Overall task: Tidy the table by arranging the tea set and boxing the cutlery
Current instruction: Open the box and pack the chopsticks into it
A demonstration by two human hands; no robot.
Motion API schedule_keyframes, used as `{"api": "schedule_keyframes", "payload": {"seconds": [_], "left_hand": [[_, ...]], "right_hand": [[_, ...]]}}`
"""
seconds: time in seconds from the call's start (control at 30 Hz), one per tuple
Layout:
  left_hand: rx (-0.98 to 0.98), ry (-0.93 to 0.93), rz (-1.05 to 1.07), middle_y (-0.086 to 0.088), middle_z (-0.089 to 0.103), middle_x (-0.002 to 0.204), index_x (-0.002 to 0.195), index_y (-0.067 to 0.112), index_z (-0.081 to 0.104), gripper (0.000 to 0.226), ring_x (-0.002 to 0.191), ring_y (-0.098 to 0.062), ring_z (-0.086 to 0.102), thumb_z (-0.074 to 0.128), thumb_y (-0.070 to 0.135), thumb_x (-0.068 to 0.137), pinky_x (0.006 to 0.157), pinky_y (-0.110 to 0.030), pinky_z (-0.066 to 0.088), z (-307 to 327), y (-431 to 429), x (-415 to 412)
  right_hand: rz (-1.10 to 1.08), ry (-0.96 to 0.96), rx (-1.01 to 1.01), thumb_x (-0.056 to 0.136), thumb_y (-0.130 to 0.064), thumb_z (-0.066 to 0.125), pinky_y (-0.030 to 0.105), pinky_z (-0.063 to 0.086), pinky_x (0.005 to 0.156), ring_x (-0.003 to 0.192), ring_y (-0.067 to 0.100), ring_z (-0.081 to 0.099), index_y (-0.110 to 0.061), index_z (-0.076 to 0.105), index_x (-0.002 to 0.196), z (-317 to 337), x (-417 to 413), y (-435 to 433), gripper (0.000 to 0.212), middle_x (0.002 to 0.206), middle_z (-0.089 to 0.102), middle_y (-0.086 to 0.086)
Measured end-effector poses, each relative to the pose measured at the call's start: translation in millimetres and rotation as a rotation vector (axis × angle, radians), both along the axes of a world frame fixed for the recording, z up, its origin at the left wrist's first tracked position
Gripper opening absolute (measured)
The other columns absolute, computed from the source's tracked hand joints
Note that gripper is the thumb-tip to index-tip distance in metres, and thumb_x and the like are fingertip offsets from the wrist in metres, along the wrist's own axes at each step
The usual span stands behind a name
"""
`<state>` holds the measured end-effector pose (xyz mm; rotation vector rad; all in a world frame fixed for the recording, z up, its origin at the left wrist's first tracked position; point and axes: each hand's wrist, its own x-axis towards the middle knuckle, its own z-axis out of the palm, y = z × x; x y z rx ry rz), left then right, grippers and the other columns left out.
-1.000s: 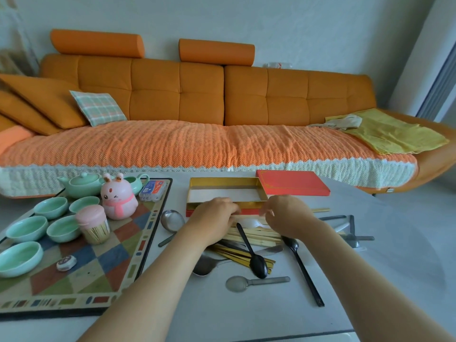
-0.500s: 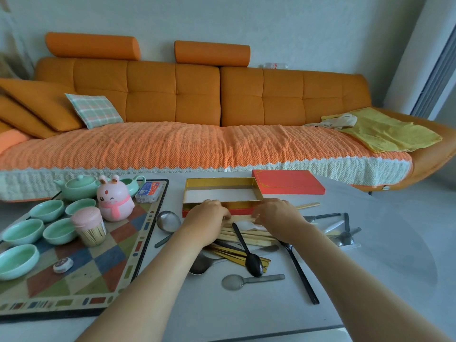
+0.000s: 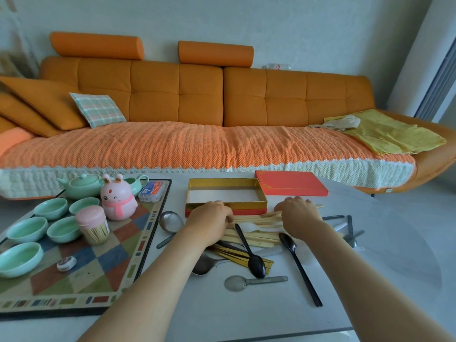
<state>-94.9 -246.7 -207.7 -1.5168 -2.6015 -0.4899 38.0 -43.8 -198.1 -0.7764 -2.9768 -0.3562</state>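
Nearby, orange sofa (image 3: 197,99) behind grey table (image 3: 197,304).

Both bare forearms reach forward from the lower edge, drawing slightly together. The left hand (image 3: 209,218) lies palm down, its fingers curled round the ends of the chopsticks (image 3: 254,220). The right hand (image 3: 299,214), also palm down, pinches the same bundle, its bent fingers pointing left.

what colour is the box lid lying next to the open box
Red with a thin gold border, the box lid shows best in the head view.
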Motion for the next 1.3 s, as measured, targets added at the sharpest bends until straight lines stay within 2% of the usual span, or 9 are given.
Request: {"api": "schedule_keyframes", "payload": {"seconds": [0.13, 0.3, 0.53, 0.63, 0.73, 0.83, 1.0, 1.13, 1.3], "left_hand": [[0.004, 0.006, -0.009, 0.005, 0.059, 0.119, 0.121, 0.029, 0.064, 0.034, 0.106, -0.017, 0.056, 0.054, 0.009, 0.096, 0.085, -0.036, 0.053, -0.6, 2.5, 0.8], [0.165, -0.012, -0.080, 0.008, 0.059, 0.125, 0.130, 0.027, 0.059, 0.031, 0.112, -0.014, 0.056, 0.050, 0.023, 0.100, 0.086, -0.031, 0.050, 7.9, 9.3, 8.6], [0.215, 0.055, -0.103, 0.009, 0.060, 0.103, 0.122, 0.028, 0.066, 0.026, 0.094, -0.014, 0.057, 0.051, 0.027, 0.100, 0.067, -0.025, 0.040, 16.7, 9.2, 10.0], [0.296, 0.055, -0.032, 0.009, 0.061, 0.097, 0.115, 0.025, 0.071, 0.024, 0.085, -0.011, 0.055, 0.053, 0.021, 0.100, 0.069, -0.024, 0.043, 23.7, -0.3, -4.2], [0.389, 0.025, 0.084, 0.007, 0.066, 0.104, 0.114, 0.022, 0.071, 0.023, 0.092, -0.012, 0.059, 0.053, 0.019, 0.099, 0.078, -0.023, 0.043, 28.3, -15.6, -25.1], [0.423, -0.015, 0.180, 0.006, 0.067, 0.106, 0.110, 0.023, 0.073, 0.022, 0.098, -0.015, 0.059, 0.055, 0.019, 0.098, 0.078, -0.029, 0.046, 23.3, -28.3, -44.3], [0.279, 0.068, 0.222, 0.004, 0.062, 0.120, 0.122, 0.023, 0.067, 0.028, 0.115, -0.021, 0.050, 0.053, 0.020, 0.098, 0.093, -0.036, 0.043, 11.3, -31.1, -50.9], [0.137, 0.018, 0.109, 0.005, 0.054, 0.138, 0.137, 0.024, 0.054, 0.038, 0.127, -0.018, 0.045, 0.048, 0.031, 0.101, 0.107, -0.039, 0.035, 6.2, -23.6, -46.9], [-0.056, 0.014, 0.062, 0.005, 0.056, 0.139, 0.141, 0.027, 0.048, 0.045, 0.128, -0.017, 0.047, 0.042, 0.043, 0.100, 0.114, -0.039, 0.022, 1.3, -18.5, -41.9]], "right_hand": [[0.081, 0.061, 0.009, 0.093, -0.007, 0.051, 0.036, 0.036, 0.102, 0.115, 0.017, 0.051, -0.033, 0.060, 0.123, -3.3, 0.4, 2.9, 0.040, 0.125, 0.060, -0.005], [0.229, 0.181, -0.048, 0.099, -0.026, 0.050, 0.035, 0.037, 0.099, 0.105, 0.015, 0.055, -0.033, 0.062, 0.112, 1.1, 0.4, -5.8, 0.019, 0.112, 0.063, -0.010], [0.473, 0.459, -0.208, 0.096, -0.023, 0.060, 0.034, 0.048, 0.078, 0.084, 0.017, 0.059, -0.024, 0.069, 0.101, 8.6, -14.5, -32.1, 0.010, 0.092, 0.064, -0.007], [0.465, 0.503, -0.236, 0.096, -0.021, 0.058, 0.034, 0.049, 0.077, 0.085, 0.016, 0.060, -0.022, 0.069, 0.107, 13.4, -19.7, -35.8, 0.016, 0.098, 0.065, -0.005], [0.400, 0.536, -0.215, 0.096, -0.012, 0.055, 0.039, 0.051, 0.079, 0.090, 0.021, 0.063, -0.019, 0.069, 0.112, 12.3, -24.1, -27.8, 0.023, 0.102, 0.067, -0.003], [0.337, 0.550, -0.233, 0.096, -0.006, 0.052, 0.039, 0.048, 0.080, 0.092, 0.026, 0.061, -0.015, 0.070, 0.113, 9.1, -30.0, -20.9, 0.027, 0.100, 0.066, 0.000], [0.283, 0.551, -0.288, 0.097, -0.003, 0.052, 0.040, 0.051, 0.085, 0.098, 0.026, 0.060, -0.015, 0.072, 0.113, 4.7, -47.4, -26.7, 0.029, 0.108, 0.068, 0.003], [0.170, 0.422, -0.315, 0.098, -0.008, 0.047, 0.042, 0.046, 0.094, 0.104, 0.023, 0.059, -0.025, 0.070, 0.115, 1.4, -60.7, -29.2, 0.033, 0.115, 0.066, -0.001], [0.139, 0.355, -0.434, 0.098, -0.012, 0.041, 0.044, 0.039, 0.103, 0.102, 0.019, 0.061, -0.030, 0.068, 0.115, 2.3, -66.4, -29.8, 0.037, 0.116, 0.068, -0.005]]}}
